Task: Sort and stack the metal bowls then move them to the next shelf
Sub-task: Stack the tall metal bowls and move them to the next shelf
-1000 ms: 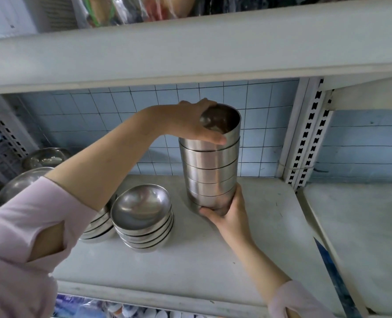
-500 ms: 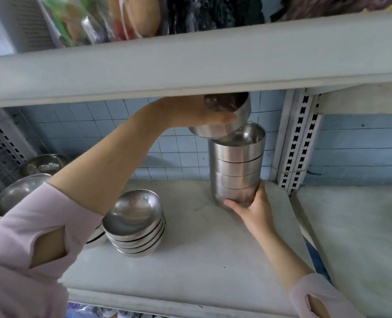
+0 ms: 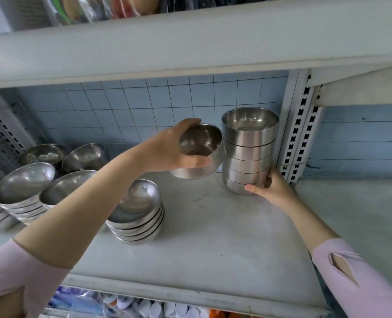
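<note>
A tall stack of straight-sided metal bowls [image 3: 247, 154] stands at the right end of the white shelf [image 3: 213, 249], close to the slotted upright. My right hand [image 3: 267, 189] grips the stack's base from the front right. My left hand [image 3: 174, 148] holds a single metal bowl [image 3: 199, 152] tilted in the air, just left of the stack and touching or nearly touching its side. A low stack of rounded metal bowls [image 3: 136, 216] sits further left on the same shelf.
More stacks of wide metal bowls [image 3: 23, 189] crowd the shelf's left end. The upper shelf board [image 3: 190, 42] hangs low overhead. A slotted upright [image 3: 300, 134] divides this bay from the neighbouring shelf [image 3: 362, 214] on the right. Packaged goods lie below.
My left hand lifted the top bowl off the tall stack and brought it down to the stack's left side. The stack, held by my right hand, shifted right toward the upright.
</note>
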### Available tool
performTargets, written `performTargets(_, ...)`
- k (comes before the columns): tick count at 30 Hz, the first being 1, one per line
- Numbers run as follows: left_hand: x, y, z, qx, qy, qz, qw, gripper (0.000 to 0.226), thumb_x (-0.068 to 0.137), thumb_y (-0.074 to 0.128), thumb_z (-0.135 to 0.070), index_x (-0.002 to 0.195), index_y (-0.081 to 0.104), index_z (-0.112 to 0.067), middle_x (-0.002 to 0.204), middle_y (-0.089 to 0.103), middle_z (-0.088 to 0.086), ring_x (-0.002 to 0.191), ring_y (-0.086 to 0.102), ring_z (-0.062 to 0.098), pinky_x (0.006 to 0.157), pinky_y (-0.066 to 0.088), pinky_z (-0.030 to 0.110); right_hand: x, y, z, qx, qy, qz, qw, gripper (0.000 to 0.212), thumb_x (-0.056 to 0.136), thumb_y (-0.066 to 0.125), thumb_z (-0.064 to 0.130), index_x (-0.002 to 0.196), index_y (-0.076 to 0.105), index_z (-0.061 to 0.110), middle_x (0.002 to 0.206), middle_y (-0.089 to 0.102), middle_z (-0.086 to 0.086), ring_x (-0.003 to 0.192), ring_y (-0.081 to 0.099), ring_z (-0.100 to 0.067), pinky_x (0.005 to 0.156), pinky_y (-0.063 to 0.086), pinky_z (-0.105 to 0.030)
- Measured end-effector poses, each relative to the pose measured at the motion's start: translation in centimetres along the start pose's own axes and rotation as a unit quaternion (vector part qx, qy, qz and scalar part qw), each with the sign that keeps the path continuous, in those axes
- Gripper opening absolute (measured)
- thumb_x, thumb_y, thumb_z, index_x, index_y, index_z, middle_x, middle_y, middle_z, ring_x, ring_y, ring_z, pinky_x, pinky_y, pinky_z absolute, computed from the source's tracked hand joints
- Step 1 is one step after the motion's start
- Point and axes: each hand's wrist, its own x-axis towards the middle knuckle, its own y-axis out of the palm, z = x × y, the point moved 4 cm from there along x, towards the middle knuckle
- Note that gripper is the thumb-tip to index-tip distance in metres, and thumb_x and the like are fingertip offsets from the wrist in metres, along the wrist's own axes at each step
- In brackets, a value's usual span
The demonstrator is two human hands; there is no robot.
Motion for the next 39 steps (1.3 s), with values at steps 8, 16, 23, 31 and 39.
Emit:
performTargets(8, -2.5, 5.1, 0.2, 0.017, -0.007, 0.014, 1.0, 0.089, 0.07, 0.081, -0.05, 0.145, 0.033, -0.037, 0.116, 0.055, -0.009, 0.102, 0.054, 0.015, 0.087, 0.039, 0.023, -4.8, -0.4, 0.0, 0.109, 0.034, -0.157, 0.981, 0.052, 0.088, 0.073, 0.032, 0.133, 0.052, 0.016, 0.131, 0.059, -0.007, 0.106, 0.059, -0.014, 0.088, 0.05, -0.031)
performTargets(16, -4.3, 14.5, 0.2, 0.035, 0.034, 0.108, 0.993, 0.102, 0.062, 0.081, -0.059, 0.146, 0.028, -0.034, 0.132, 0.047, -0.008, 0.131, 0.038, 0.021, 0.111, 0.037, 0.042, -12.8, 2.7, 0.5, 0.148, 0.09, 0.058, 0.983, 0.06, 0.081, 0.047, 0.077, 0.125, 0.065, 0.039, 0.122, 0.07, 0.013, 0.116, 0.065, -0.011, 0.106, 0.048, -0.042)
performTargets(23, -4.5, 14.5, 0.9, 0.126, 0.025, 0.185, 0.974, 0.116, 0.069, 0.073, -0.067, 0.155, 0.003, -0.033, 0.166, -0.006, -0.002, 0.152, -0.009, 0.026, 0.123, 0.002, 0.05, -13.2, 1.9, 3.5, 0.087, 0.049, 0.0, 0.995, 0.034, 0.1, 0.047, 0.041, 0.131, 0.058, 0.031, 0.125, 0.061, 0.018, 0.117, 0.055, 0.008, 0.105, 0.039, -0.018)
performTargets(31, -7.4, 1.2, 6.7, 0.129, -0.046, 0.058, 0.989, 0.106, 0.074, 0.059, -0.068, 0.157, 0.006, -0.028, 0.165, -0.003, -0.008, 0.15, -0.013, 0.011, 0.12, -0.001, 0.034, -9.1, 5.1, 13.2, 0.035, -0.095, 0.058, 0.993, 0.038, 0.098, 0.052, 0.043, 0.132, 0.061, 0.028, 0.125, 0.063, 0.021, 0.116, 0.056, 0.01, 0.098, 0.039, -0.008)
performTargets(39, -10.3, -10.6, 19.8, 0.108, -0.212, -0.027, 0.971, 0.089, 0.076, 0.053, -0.074, 0.147, 0.038, -0.024, 0.131, 0.059, 0.006, 0.113, 0.058, 0.026, 0.09, 0.044, 0.031, -1.9, 17.1, 22.9, -0.035, -0.102, 0.197, 0.974, 0.045, 0.101, 0.047, 0.046, 0.138, 0.054, 0.022, 0.134, 0.056, 0.013, 0.123, 0.05, -0.002, 0.101, 0.035, -0.019)
